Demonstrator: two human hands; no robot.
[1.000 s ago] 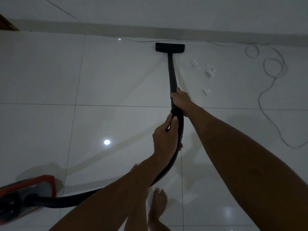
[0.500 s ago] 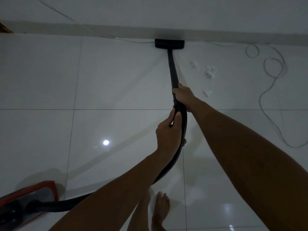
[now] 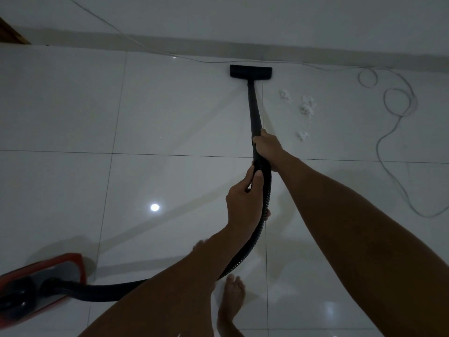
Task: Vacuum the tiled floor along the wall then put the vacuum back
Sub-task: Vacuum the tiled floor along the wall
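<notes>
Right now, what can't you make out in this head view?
- Red canister vacuum body: cut off by the left edge.
- Black ribbed hose: its middle is hidden behind the left forearm.
- Thin grey power cord: runs off the right edge.
- White fluff bits: too small to identify.

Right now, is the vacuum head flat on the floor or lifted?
Flat, as far as the view shows: the vacuum head sits level on the tile just short of the wall, no gap visible beneath it.
</notes>
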